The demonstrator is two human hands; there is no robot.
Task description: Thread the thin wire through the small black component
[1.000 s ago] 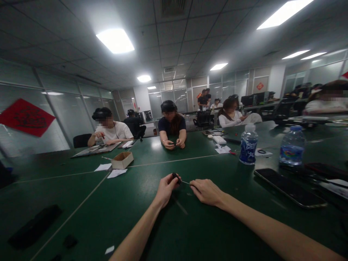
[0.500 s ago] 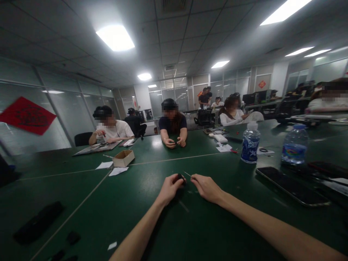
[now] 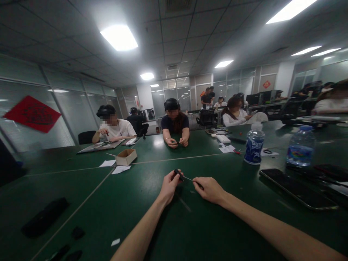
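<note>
My left hand (image 3: 169, 186) is closed around a small black block-like part (image 3: 178, 174), held a little above the green table. Its exact kind cannot be made out. In my right hand (image 3: 208, 188), the fingers pinch a thin screwdriver (image 3: 188, 178); its metal shaft points left and its dark handle is mostly hidden in the palm. The shaft's tip reaches the right side of the black part, though whether it touches is too small to tell.
On the green table (image 3: 152, 217), a phone (image 3: 296, 188) and two water bottles (image 3: 254, 145) stand or lie to the right. A small cardboard box (image 3: 126, 157) sits on papers at left. Dark pieces (image 3: 45, 217) lie at lower left. A co-worker (image 3: 175, 123) sits opposite.
My left hand has turned the black part so more of it shows. The screwdriver's tip has swung down and now meets the part's side. The view has shifted slightly.
</note>
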